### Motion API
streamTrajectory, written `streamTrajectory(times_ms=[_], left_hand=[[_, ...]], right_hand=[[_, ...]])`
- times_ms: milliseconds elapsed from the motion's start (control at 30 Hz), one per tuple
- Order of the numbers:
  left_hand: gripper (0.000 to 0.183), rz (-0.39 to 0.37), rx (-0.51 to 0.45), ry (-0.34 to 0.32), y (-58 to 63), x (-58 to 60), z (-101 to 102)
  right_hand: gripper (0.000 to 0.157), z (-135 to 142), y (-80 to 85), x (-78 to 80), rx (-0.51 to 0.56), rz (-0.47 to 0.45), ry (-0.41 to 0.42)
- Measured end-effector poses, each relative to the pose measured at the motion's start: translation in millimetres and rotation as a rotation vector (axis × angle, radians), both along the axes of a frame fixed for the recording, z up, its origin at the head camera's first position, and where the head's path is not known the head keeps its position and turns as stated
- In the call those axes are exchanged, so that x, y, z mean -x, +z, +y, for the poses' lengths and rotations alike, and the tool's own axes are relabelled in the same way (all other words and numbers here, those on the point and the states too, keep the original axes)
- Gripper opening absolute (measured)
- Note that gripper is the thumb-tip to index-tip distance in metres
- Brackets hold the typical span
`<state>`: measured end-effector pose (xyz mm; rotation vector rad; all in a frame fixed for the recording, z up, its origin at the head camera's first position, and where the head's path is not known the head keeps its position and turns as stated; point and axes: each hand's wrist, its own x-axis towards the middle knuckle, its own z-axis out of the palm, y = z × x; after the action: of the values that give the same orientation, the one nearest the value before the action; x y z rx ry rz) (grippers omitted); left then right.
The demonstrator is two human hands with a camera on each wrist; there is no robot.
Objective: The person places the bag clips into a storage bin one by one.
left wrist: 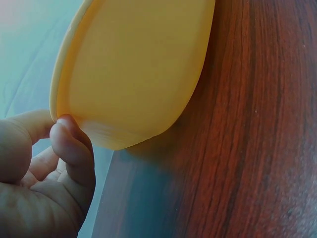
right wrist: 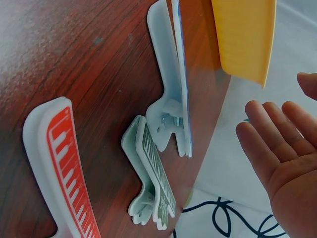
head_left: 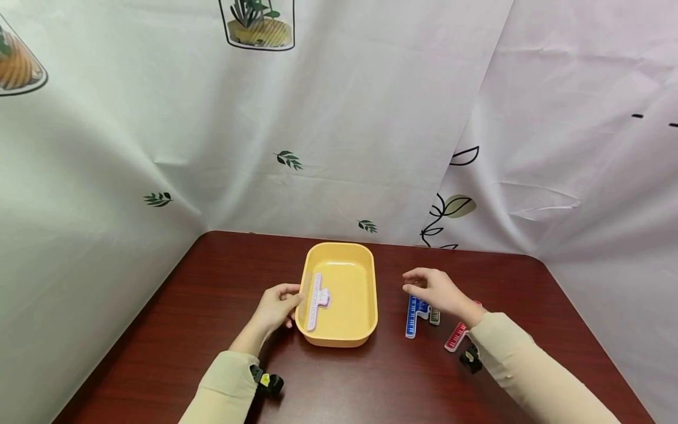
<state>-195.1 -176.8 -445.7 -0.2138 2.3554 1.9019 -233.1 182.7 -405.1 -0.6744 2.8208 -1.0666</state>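
My left hand [head_left: 274, 307] pinches the left rim of a yellow rectangular tray [head_left: 349, 306] between thumb and fingers. Inside the tray, along its left side, lies a pale lilac clip [head_left: 314, 309] with a piano-key pattern. To the right of the tray, my right hand [head_left: 436, 290] hovers over several similar clips, its fingers relaxed and holding nothing. Nearest to it is a blue clip [head_left: 411, 321], partly covered by the hand in the head view. A small dark green clip [right wrist: 157, 173] lies beside the blue one. Under the right forearm a red clip [head_left: 455, 338] is partly hidden.
Everything stands on a dark reddish-brown wooden table [head_left: 339, 388] with rounded far corners. White printed cloth [head_left: 339, 118] hangs behind it and along both sides. Each wrist wears a small black camera [head_left: 270, 383].
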Motion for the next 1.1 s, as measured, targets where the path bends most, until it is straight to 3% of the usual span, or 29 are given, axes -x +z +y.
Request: streamTrajectory(times_ms=[733,1100], left_hand=[[0.037,-0.006,0.004,0.004,0.3,-0.3,0.6],[0.036,-0.008,0.004,0.007,0.1,-0.4,0.7]], right_hand=[[0.044,12.6,-2.3,-1.7,-0.086,-0.05,0.024],[0.053,16.9,-4.7,-2.3,-0.215,0.008,0.076]])
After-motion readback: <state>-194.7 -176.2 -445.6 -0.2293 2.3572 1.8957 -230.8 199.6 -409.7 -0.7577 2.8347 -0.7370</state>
